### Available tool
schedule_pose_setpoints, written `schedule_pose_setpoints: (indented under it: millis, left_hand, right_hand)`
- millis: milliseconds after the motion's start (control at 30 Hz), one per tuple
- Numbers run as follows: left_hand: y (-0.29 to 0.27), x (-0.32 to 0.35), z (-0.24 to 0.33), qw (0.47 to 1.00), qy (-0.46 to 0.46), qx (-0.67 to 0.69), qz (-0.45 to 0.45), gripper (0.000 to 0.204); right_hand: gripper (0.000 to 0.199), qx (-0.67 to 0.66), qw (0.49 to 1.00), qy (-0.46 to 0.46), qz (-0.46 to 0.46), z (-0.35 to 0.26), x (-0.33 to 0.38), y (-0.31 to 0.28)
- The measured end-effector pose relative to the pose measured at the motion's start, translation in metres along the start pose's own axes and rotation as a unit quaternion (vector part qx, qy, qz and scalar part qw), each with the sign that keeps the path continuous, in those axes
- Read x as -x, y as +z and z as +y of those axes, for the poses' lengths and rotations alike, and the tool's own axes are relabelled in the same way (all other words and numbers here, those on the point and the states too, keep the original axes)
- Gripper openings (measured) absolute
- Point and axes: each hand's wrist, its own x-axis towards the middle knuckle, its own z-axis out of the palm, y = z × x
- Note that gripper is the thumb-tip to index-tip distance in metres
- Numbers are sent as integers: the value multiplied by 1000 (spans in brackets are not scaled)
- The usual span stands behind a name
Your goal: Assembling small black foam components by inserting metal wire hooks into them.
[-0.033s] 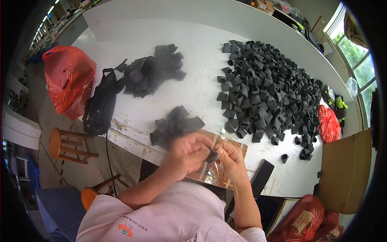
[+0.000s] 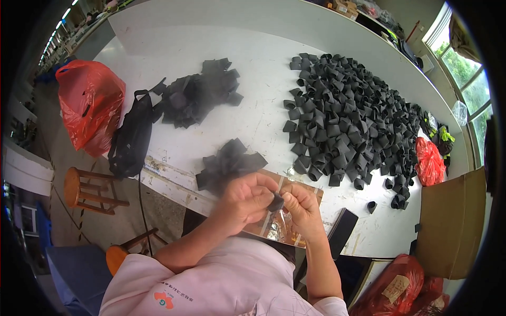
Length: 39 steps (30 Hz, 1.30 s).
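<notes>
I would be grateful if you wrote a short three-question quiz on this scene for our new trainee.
1. Multiple choice: What do the fingers of the person's left hand hold?
A) a red plastic bag
B) a small dark grey fabric-like piece
C) a brown wooden stool

2. True or false: A flat black rectangular phone-like object lies to the right of the person's right hand.

3. Fill in the blank: Seen from the person's place, the large heap of folded black fabric-like loops lies on the ____ side of the white table.

Key: 1. B; 2. True; 3. right.
</notes>
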Motion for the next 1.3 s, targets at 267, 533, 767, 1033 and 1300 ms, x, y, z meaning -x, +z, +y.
schedule_pose_setpoints:
  millis: [267,533,767,1033,1300]
  left_hand:
    - [14,-1,6,786,385,-483,23,22]
    - [10,1,-2,927,295,-230,21,4]
    - [15,8,-1,976,207,11,67,9]
    - [3,8,-10,971,205,-111,44,11]
    - [-5,-3,9,828,320,-459,-33,11]
  right_hand:
    - [18,113,979,-90,142,-5,8,7]
    - [35,409,840,-317,159,-22,19,22]
    - [35,492,774,-367,156,-30,11,20]
    - [15,464,795,-355,162,-9,12,17]
    - [22,469,821,-301,126,-27,15,18]
